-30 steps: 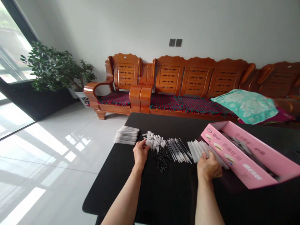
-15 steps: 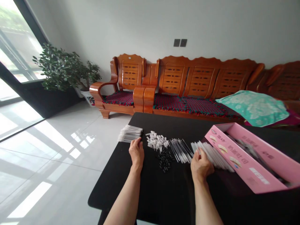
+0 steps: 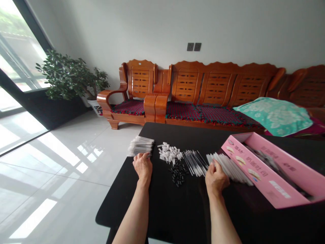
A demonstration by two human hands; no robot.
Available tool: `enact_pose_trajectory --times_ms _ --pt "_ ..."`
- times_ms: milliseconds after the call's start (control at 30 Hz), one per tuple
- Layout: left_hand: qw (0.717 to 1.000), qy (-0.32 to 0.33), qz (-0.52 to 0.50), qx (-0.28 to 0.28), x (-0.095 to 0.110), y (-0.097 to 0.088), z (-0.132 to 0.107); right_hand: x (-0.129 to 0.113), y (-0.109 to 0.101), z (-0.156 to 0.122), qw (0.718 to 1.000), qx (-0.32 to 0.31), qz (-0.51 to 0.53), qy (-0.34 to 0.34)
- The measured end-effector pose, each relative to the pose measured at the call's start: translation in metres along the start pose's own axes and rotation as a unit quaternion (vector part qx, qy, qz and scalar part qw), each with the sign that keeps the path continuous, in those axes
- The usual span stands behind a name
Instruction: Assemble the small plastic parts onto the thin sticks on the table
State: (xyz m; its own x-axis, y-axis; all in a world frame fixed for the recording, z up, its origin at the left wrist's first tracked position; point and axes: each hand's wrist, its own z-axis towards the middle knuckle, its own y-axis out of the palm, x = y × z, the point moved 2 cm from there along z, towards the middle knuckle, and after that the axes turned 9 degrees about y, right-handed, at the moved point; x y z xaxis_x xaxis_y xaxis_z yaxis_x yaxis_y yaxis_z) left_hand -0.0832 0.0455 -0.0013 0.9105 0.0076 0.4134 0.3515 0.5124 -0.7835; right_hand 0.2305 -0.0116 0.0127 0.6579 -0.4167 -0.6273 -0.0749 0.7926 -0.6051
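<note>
My left hand [image 3: 143, 166], fingers curled closed, is at the near edge of a stack of thin translucent white sticks with dark right ends [image 3: 141, 145]; its fingertips are partly hidden and what they hold cannot be made out. My right hand [image 3: 217, 178] is closed in a pinch on the left end of a row of white plastic tubes [image 3: 235, 169]. Between the hands lie a heap of short white caps [image 3: 169, 153], a heap of small black plugs [image 3: 178, 174], and a row of slim dark-and-white rods [image 3: 195, 163].
A pink open cardboard box [image 3: 264, 173] with plastic wrapping inside stands right of the tubes on the black table [image 3: 177, 210]. Behind the table is a wooden sofa [image 3: 218, 84] bearing a turquoise cushion [image 3: 276, 115]. A potted plant [image 3: 73, 74] stands by the window.
My left hand has shifted slightly left and down along the near edge of the stack, and its fingers have turned. My right hand has moved a little left, staying at the tubes.
</note>
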Motion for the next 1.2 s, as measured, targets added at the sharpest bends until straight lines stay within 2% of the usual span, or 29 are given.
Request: enact_pose_trajectory --times_ms 200,500,700,800,900,1000,1100,1200 --pt "1.000 0.020 -0.012 -0.010 0.005 -0.006 -0.001 0.000 0.000 0.000 1.000 -0.007 0.005 0.008" --pt "0.997 0.055 -0.011 -0.048 0.010 -0.004 -0.004 0.000 0.002 -0.003 1.000 -0.015 0.012 -0.001" --pt "0.988 0.128 -0.057 -0.062 0.020 -0.007 -0.003 -0.001 0.005 -0.006 0.997 -0.022 0.063 -0.042" --pt "0.971 0.185 -0.136 -0.061 0.036 -0.009 -0.006 -0.017 0.003 -0.021 0.980 -0.082 0.141 -0.111" --pt "0.939 0.247 -0.225 -0.082 0.059 -0.009 -0.016 -0.041 0.002 -0.042 0.937 -0.212 0.217 -0.176" --pt "0.910 0.284 -0.281 -0.109 0.080 -0.006 -0.027 -0.059 0.004 -0.057 0.898 -0.313 0.228 -0.208" --pt "0.894 0.303 -0.307 -0.121 0.092 -0.005 -0.033 -0.063 0.008 -0.060 0.884 -0.357 0.211 -0.216" --pt "0.885 0.315 -0.324 -0.116 0.095 -0.008 -0.033 -0.059 0.012 -0.057 0.882 -0.369 0.213 -0.201"
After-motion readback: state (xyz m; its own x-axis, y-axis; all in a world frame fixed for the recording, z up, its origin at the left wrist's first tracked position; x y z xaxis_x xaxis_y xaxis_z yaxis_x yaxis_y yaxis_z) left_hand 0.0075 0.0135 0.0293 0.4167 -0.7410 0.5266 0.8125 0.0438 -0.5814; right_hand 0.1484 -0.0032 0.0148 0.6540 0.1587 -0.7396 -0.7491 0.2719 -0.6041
